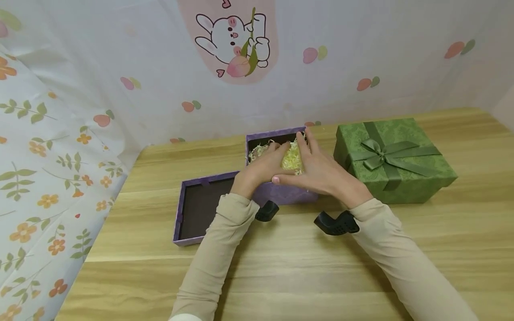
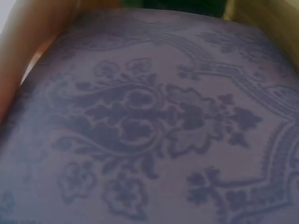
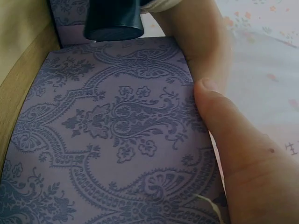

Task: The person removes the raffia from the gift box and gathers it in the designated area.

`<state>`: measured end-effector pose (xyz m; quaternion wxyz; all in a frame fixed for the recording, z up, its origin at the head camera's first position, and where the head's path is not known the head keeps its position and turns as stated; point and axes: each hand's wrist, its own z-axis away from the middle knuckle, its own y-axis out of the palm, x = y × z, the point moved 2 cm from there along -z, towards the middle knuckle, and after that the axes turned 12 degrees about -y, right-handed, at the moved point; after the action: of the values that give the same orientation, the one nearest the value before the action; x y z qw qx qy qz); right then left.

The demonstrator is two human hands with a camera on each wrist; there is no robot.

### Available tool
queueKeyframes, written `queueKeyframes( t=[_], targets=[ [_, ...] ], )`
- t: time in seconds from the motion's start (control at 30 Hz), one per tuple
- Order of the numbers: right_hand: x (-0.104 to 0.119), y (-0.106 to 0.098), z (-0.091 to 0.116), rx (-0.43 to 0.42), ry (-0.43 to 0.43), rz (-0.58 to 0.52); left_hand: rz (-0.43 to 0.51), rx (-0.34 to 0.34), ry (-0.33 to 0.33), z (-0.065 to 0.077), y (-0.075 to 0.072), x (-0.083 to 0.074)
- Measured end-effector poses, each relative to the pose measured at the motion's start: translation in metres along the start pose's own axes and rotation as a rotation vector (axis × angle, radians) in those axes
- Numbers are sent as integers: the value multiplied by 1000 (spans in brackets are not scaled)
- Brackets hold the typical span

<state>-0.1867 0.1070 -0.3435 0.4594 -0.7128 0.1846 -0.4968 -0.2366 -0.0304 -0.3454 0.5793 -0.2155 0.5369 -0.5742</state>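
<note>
A purple patterned box (image 1: 281, 195) stands on the table, filled with pale yellow shredded paper (image 1: 292, 159). My left hand (image 1: 263, 167) reaches over the near rim and lies on the shreds, its fingertips partly hidden among them. Across the right side of the box spreads my right hand (image 1: 317, 167), fingers straight toward the far right corner. Its thumb (image 3: 217, 109) lies along the near rim in the right wrist view. Box wall (image 2: 154, 121) fills most of the left wrist view. Whether anything lies under the shreds cannot be seen.
Left of the box lies its purple lid (image 1: 178, 214), dark inside facing up. A green gift box (image 1: 401, 154) with a ribbon bow stands close on the right. Behind the wooden table (image 1: 281, 276) hangs a printed white cloth (image 1: 152, 53). Black cameras (image 1: 336, 224) sit at both wrists.
</note>
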Motion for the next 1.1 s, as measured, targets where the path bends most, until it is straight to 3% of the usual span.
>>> queueKeyframes(
  t=[0.4,0.6,1.1],
  targets=[
    [8,-3,-4,12,2,11,-116,91,-58,2,-4,5],
    [5,-2,-4,17,8,10,-120,130,-86,1,-3,5],
    [-1,-1,-1,12,15,-5,-123,151,-133,3,0,3]
  ],
)
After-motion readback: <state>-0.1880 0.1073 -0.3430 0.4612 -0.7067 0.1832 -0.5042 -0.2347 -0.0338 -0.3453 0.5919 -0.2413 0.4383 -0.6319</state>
